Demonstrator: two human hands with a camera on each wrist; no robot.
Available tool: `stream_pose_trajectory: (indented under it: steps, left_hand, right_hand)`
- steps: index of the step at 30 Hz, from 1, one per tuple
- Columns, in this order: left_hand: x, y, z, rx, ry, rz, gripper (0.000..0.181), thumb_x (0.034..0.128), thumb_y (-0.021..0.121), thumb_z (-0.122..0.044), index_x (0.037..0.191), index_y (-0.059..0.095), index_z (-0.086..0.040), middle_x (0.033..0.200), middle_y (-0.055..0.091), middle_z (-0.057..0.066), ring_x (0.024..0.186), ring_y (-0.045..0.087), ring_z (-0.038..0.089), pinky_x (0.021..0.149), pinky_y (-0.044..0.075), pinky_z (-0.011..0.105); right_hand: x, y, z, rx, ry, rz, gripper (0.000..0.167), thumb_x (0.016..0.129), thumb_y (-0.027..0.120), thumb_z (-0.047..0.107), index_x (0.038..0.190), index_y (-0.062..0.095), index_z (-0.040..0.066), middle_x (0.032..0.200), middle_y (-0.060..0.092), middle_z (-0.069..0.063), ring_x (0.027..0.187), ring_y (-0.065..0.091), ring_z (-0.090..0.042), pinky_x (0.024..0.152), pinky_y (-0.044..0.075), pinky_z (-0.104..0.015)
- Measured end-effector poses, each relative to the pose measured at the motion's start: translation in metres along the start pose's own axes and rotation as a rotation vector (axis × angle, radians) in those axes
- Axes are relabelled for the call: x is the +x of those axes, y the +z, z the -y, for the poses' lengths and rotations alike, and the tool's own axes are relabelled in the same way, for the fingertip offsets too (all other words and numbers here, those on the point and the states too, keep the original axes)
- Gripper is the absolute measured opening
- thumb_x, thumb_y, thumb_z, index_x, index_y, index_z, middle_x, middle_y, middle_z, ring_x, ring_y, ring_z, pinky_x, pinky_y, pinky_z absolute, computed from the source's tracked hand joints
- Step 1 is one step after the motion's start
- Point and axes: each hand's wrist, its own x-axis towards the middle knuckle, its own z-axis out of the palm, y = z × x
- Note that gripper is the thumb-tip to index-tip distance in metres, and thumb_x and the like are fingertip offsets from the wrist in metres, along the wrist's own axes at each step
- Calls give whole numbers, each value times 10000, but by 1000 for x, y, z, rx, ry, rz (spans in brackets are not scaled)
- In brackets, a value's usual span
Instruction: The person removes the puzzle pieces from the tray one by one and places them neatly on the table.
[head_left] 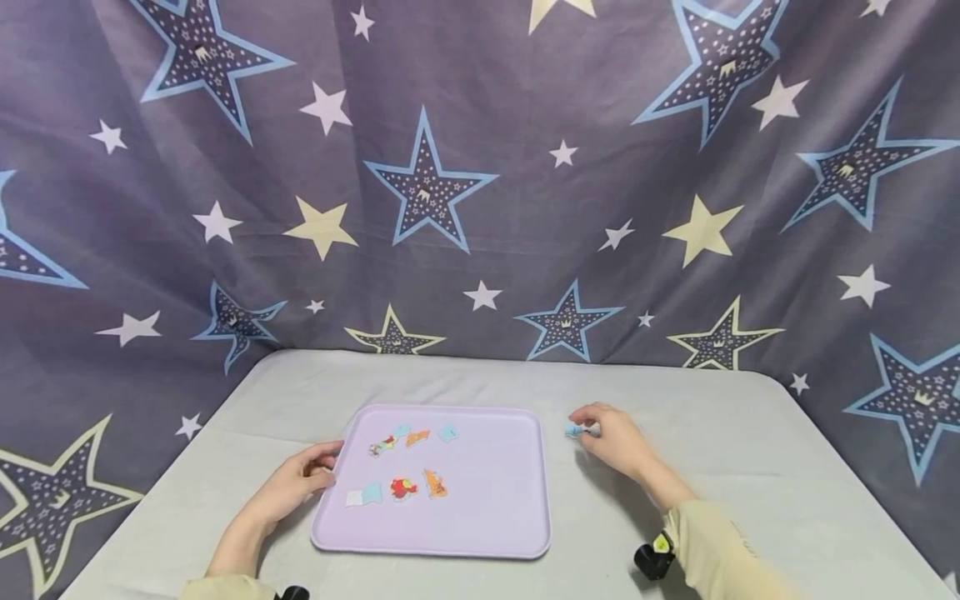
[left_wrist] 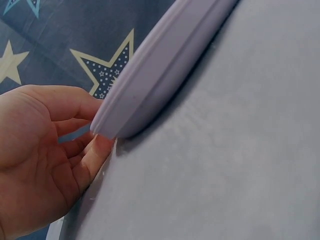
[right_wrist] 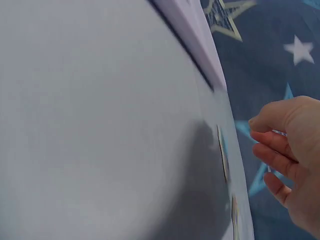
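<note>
A lilac tray (head_left: 487,525) lies on the table with several small flat picture pieces on it. Among them are a red-and-yellow piece (head_left: 403,488), an orange piece (head_left: 435,484) and a pale blue piece (head_left: 448,432). At the tray's left rim my left hand (head_left: 296,483) holds the edge between thumb and curled fingers, best seen in the left wrist view. Beyond the right rim, my right hand (head_left: 618,442) hovers with loosely bent fingers over a small blue piece (head_left: 573,431). In the right wrist view, two thin pieces lie on the table, apart from the fingertips (right_wrist: 257,135).
The table (head_left: 720,467) has a pale grey cover. Behind it hangs a dark curtain (head_left: 510,233) printed with stars. On the right sleeve sits a black wrist camera (head_left: 652,561); another shows at the bottom by the left sleeve.
</note>
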Motion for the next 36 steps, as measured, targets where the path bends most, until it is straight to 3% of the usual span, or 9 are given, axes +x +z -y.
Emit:
stream_pose_trajectory:
  steps: [13, 27, 36]
  left_hand:
    - [0, 1, 2, -4, -16, 1, 582, 797, 601, -61, 1332, 395, 40, 1095, 505, 153, 829, 482, 105, 697, 412, 199]
    - [-1, -1, 3, 2, -14, -2, 584, 795, 601, -68, 1331, 396, 39, 1097, 505, 151, 843, 469, 103, 696, 404, 200]
    - [1, 1, 1, 11, -2, -4, 571, 794, 599, -64, 1323, 408, 39, 1086, 510, 144, 852, 464, 100, 699, 400, 198]
  right_hand:
    - [12, 39, 62, 28, -120, 61, 233, 733, 642, 84, 964, 672, 95, 896, 646, -3, 832, 577, -153, 755, 455, -334]
    - [12, 69, 111, 11, -211, 154, 224, 769, 665, 187, 982, 668, 119, 899, 654, 16, 814, 592, -117, 747, 457, -254]
    - [11, 89, 136, -24, -192, 234, 261, 742, 697, 275, 969, 672, 148, 855, 633, 72, 766, 559, -23, 753, 432, -221]
